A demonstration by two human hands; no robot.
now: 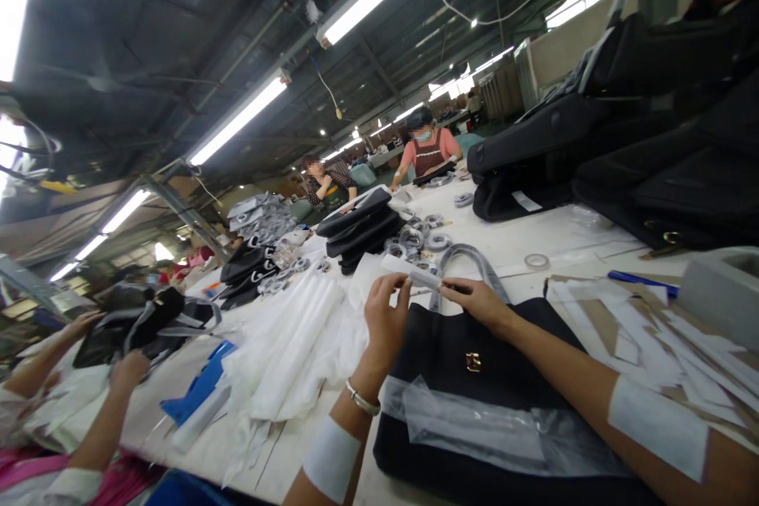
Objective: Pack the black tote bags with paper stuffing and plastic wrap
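A black handbag (462, 348) with a gold clasp (473, 362) lies in front of me, a band of clear plastic film (474, 423) across its lower part. Its handle (483, 265), wrapped in greyish film, arches up behind the bag's top edge. Above that edge, a small whitish strip (424, 279) spans the gap between my hands; its exact kind is unclear. My left hand (385, 312) pinches the strip's left end between thumb and fingers. At its right end, my right hand (474, 302) has its fingertips closed on it.
White wrapping sheets (296, 340) pile up at left, beside a blue tool (198, 387). Stacked black bags (361, 229) and film rolls (412, 237) stand beyond. Right are paper scraps (646, 340), a blue pen (643, 283), a grey bin (723, 292). A co-worker's hands (130, 370) are far left.
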